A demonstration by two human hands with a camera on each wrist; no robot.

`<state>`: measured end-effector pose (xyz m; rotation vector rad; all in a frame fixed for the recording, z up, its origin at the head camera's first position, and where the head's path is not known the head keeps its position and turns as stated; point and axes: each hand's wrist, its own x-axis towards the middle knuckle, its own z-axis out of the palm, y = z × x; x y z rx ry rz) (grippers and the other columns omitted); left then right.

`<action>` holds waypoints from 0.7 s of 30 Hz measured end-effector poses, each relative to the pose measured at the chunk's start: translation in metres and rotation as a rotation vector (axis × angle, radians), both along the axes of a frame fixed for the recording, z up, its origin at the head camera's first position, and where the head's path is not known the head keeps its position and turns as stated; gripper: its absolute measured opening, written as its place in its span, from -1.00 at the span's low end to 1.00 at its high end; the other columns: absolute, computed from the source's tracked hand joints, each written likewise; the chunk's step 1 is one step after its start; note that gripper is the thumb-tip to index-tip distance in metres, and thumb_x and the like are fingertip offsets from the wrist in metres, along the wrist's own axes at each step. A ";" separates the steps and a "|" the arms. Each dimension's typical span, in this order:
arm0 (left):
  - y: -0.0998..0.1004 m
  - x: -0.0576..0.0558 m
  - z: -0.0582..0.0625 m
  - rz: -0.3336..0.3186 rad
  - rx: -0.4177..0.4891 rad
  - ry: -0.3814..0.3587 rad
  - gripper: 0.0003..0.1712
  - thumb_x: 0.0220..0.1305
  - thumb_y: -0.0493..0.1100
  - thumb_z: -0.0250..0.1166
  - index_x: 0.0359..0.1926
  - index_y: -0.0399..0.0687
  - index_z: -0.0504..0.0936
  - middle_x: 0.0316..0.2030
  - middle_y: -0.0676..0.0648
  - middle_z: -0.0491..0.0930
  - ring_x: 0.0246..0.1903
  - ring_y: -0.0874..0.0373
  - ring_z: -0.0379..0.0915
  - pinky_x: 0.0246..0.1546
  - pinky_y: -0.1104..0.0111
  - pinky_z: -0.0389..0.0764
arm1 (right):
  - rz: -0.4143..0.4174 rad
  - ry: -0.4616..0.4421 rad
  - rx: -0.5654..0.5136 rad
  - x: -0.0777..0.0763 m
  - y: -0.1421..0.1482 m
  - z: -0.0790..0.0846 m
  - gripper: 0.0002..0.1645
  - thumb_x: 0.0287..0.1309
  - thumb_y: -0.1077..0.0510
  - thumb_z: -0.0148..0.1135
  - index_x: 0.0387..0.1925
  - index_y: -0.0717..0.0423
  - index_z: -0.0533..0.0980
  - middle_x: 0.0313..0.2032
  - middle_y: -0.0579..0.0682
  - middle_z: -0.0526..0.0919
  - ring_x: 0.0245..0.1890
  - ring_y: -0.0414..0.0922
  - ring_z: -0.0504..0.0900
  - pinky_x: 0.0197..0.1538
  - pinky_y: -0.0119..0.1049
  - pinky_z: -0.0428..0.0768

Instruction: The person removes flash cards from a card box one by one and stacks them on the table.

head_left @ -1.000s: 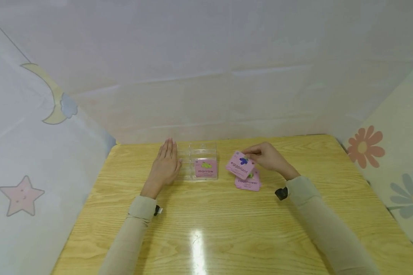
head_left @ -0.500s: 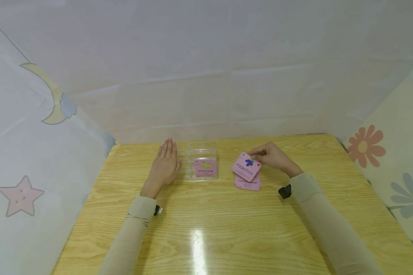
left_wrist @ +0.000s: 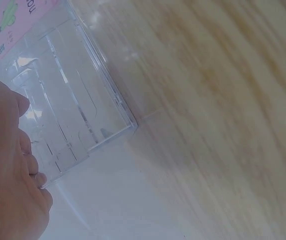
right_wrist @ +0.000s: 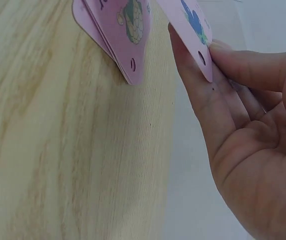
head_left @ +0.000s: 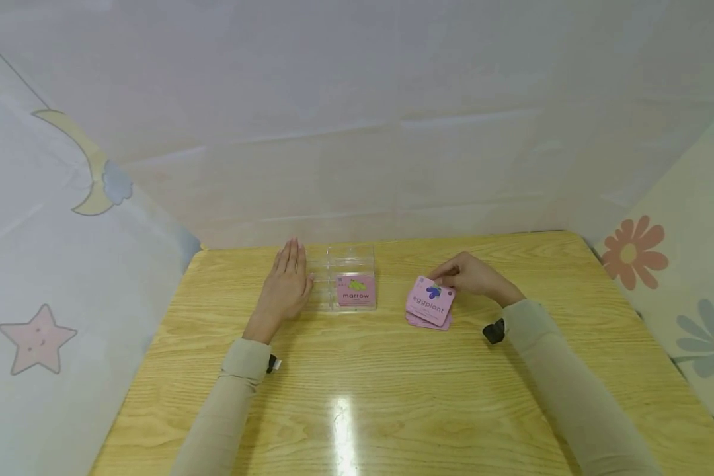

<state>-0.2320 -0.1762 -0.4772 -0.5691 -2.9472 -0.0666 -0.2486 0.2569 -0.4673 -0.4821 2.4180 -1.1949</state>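
Observation:
Between thumb and fingers, my right hand (head_left: 473,276) pinches the corner of a pink card (head_left: 430,305) printed "eggplant". The card is tilted over a small stack of pink cards (head_left: 419,323). In the right wrist view a gap shows between the held card (right_wrist: 195,35) and the stack (right_wrist: 128,45), whose top card has a cauliflower picture. My left hand (head_left: 282,284), fingers straight, rests along the left side of a clear plastic box (head_left: 352,260) divided into compartments. A pink "marrow" card (head_left: 356,292) stands in its front right compartment. The left wrist view shows the box's clear dividers (left_wrist: 63,100).
A wood-grain table (head_left: 357,377) carries everything. Pale cloth walls (head_left: 333,132) rise behind it and at both sides. A black band (head_left: 494,332) is on the right wrist, beside the sleeve cuff.
The right hand has moved the eggplant card rightward and down over the stack, covering the cauliflower card in the head view. The left hand and the box stay put.

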 end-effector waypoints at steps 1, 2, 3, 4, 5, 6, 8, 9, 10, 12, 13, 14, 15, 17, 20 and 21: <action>0.000 0.000 0.000 0.002 -0.001 -0.001 -0.18 0.68 0.01 -0.09 0.63 -0.48 -0.09 0.67 -0.43 -0.23 0.69 -0.31 -0.23 0.72 -0.07 -0.11 | 0.010 -0.004 -0.004 0.000 0.000 0.000 -0.66 0.43 0.34 0.20 0.13 0.25 0.71 0.15 0.32 0.73 -0.05 -0.06 0.75 -0.14 -0.36 0.70; 0.000 0.000 0.000 0.004 0.000 -0.006 -0.18 0.68 0.01 -0.09 0.63 -0.48 -0.09 0.67 -0.43 -0.24 0.69 -0.31 -0.23 0.72 -0.07 -0.12 | 0.013 -0.007 -0.002 0.000 -0.001 0.000 -0.67 0.42 0.34 0.21 0.12 0.25 0.71 0.14 0.32 0.74 -0.07 -0.06 0.75 -0.15 -0.35 0.70; 0.000 0.000 0.000 0.005 0.000 -0.010 -0.18 0.68 0.01 -0.09 0.63 -0.47 -0.10 0.67 -0.43 -0.25 0.69 -0.31 -0.24 0.72 -0.06 -0.13 | 0.015 -0.011 -0.001 -0.001 -0.001 0.000 -0.67 0.42 0.34 0.21 0.11 0.24 0.72 0.13 0.31 0.75 -0.10 -0.07 0.74 -0.16 -0.34 0.71; 0.000 0.000 0.000 0.008 0.000 -0.015 -0.18 0.68 0.01 -0.09 0.63 -0.47 -0.11 0.67 -0.42 -0.27 0.69 -0.30 -0.25 0.72 -0.06 -0.14 | 0.017 -0.016 0.001 -0.001 -0.002 0.000 -0.68 0.42 0.34 0.22 0.11 0.24 0.72 0.12 0.31 0.75 -0.13 -0.09 0.74 -0.17 -0.32 0.71; 0.000 0.000 0.000 0.008 -0.001 -0.019 -0.17 0.68 0.01 -0.10 0.63 -0.47 -0.12 0.67 -0.42 -0.28 0.69 -0.30 -0.26 0.72 -0.07 -0.14 | 0.022 -0.020 0.002 -0.001 -0.002 0.000 -0.68 0.41 0.34 0.22 0.11 0.25 0.72 0.12 0.31 0.75 -0.16 -0.10 0.73 -0.19 -0.31 0.72; 0.001 0.000 0.000 0.010 0.000 -0.021 -0.17 0.68 0.01 -0.09 0.63 -0.47 -0.12 0.67 -0.41 -0.29 0.69 -0.30 -0.27 0.72 -0.06 -0.15 | 0.023 -0.028 0.001 -0.002 -0.003 0.001 -0.68 0.41 0.34 0.22 0.10 0.25 0.72 0.11 0.31 0.75 -0.20 -0.11 0.73 -0.21 -0.29 0.72; 0.001 0.000 0.000 0.011 0.002 -0.025 -0.18 0.68 0.01 -0.10 0.63 -0.47 -0.12 0.67 -0.41 -0.29 0.69 -0.30 -0.27 0.72 -0.07 -0.14 | 0.021 -0.030 0.013 -0.002 -0.004 0.001 -0.68 0.41 0.34 0.22 0.10 0.24 0.73 0.13 0.31 0.75 -0.23 -0.15 0.70 -0.23 -0.30 0.70; 0.001 0.000 0.000 0.010 0.001 -0.022 -0.18 0.68 0.01 -0.10 0.63 -0.48 -0.11 0.66 -0.42 -0.27 0.69 -0.31 -0.25 0.72 -0.07 -0.13 | 0.023 -0.035 0.016 -0.002 -0.004 0.001 -0.68 0.41 0.34 0.22 0.10 0.24 0.73 0.14 0.31 0.74 -0.24 -0.17 0.69 -0.24 -0.31 0.69; 0.001 0.000 0.000 0.008 0.001 -0.020 -0.18 0.68 0.01 -0.10 0.63 -0.48 -0.11 0.66 -0.43 -0.26 0.69 -0.31 -0.25 0.72 -0.08 -0.13 | 0.024 -0.039 0.018 -0.002 -0.005 0.000 -0.68 0.41 0.33 0.22 0.10 0.24 0.73 0.14 0.31 0.74 -0.26 -0.17 0.67 -0.26 -0.31 0.69; 0.001 0.001 0.000 0.008 0.002 -0.015 -0.18 0.68 0.00 -0.09 0.63 -0.48 -0.09 0.66 -0.44 -0.23 0.69 -0.32 -0.22 0.71 -0.08 -0.11 | 0.027 -0.047 0.027 -0.003 -0.005 0.000 -0.69 0.41 0.33 0.23 0.09 0.24 0.73 0.14 0.30 0.75 -0.29 -0.18 0.64 -0.28 -0.33 0.66; 0.001 0.001 0.000 0.007 0.001 -0.011 -0.18 0.68 0.00 -0.09 0.63 -0.48 -0.09 0.66 -0.44 -0.21 0.68 -0.32 -0.21 0.71 -0.08 -0.10 | 0.028 -0.053 0.031 -0.004 -0.005 -0.001 -0.69 0.41 0.33 0.23 0.09 0.23 0.74 0.14 0.29 0.75 -0.31 -0.17 0.63 -0.29 -0.33 0.65; 0.001 0.001 0.001 0.007 0.002 -0.008 -0.18 0.68 0.00 -0.08 0.63 -0.48 -0.08 0.66 -0.45 -0.20 0.68 -0.32 -0.20 0.71 -0.08 -0.10 | 0.030 -0.060 0.034 -0.004 -0.005 -0.001 -0.69 0.41 0.33 0.23 0.08 0.22 0.74 0.14 0.28 0.75 -0.32 -0.17 0.62 -0.29 -0.33 0.64; 0.001 0.001 0.001 0.007 0.001 -0.007 -0.18 0.68 0.00 -0.08 0.63 -0.48 -0.09 0.66 -0.45 -0.20 0.68 -0.32 -0.21 0.71 -0.08 -0.10 | 0.032 -0.068 0.035 -0.005 -0.005 -0.001 -0.70 0.41 0.33 0.24 0.08 0.21 0.74 0.13 0.28 0.75 -0.33 -0.16 0.61 -0.29 -0.33 0.63; 0.001 0.001 0.001 0.008 0.001 -0.004 -0.19 0.68 -0.01 -0.08 0.63 -0.48 -0.08 0.66 -0.45 -0.20 0.68 -0.31 -0.21 0.72 -0.07 -0.11 | 0.044 -0.076 0.038 -0.006 -0.006 -0.002 -0.70 0.41 0.33 0.24 0.07 0.22 0.74 0.12 0.28 0.76 -0.34 -0.14 0.60 -0.30 -0.32 0.62; 0.000 0.001 0.001 0.007 0.000 -0.003 -0.19 0.68 -0.01 -0.08 0.63 -0.48 -0.08 0.66 -0.45 -0.19 0.69 -0.31 -0.23 0.72 -0.07 -0.11 | 0.053 -0.082 0.044 -0.009 -0.007 -0.002 -0.71 0.41 0.31 0.25 0.07 0.21 0.75 0.12 0.26 0.76 -0.33 -0.13 0.59 -0.29 -0.33 0.61; 0.000 0.001 0.001 0.006 -0.001 -0.003 -0.19 0.68 -0.01 -0.08 0.62 -0.48 -0.08 0.66 -0.45 -0.19 0.69 -0.31 -0.23 0.72 -0.08 -0.11 | 0.057 -0.082 0.046 -0.009 -0.007 -0.003 -0.71 0.41 0.31 0.25 0.07 0.20 0.75 0.12 0.25 0.76 -0.32 -0.14 0.59 -0.29 -0.34 0.60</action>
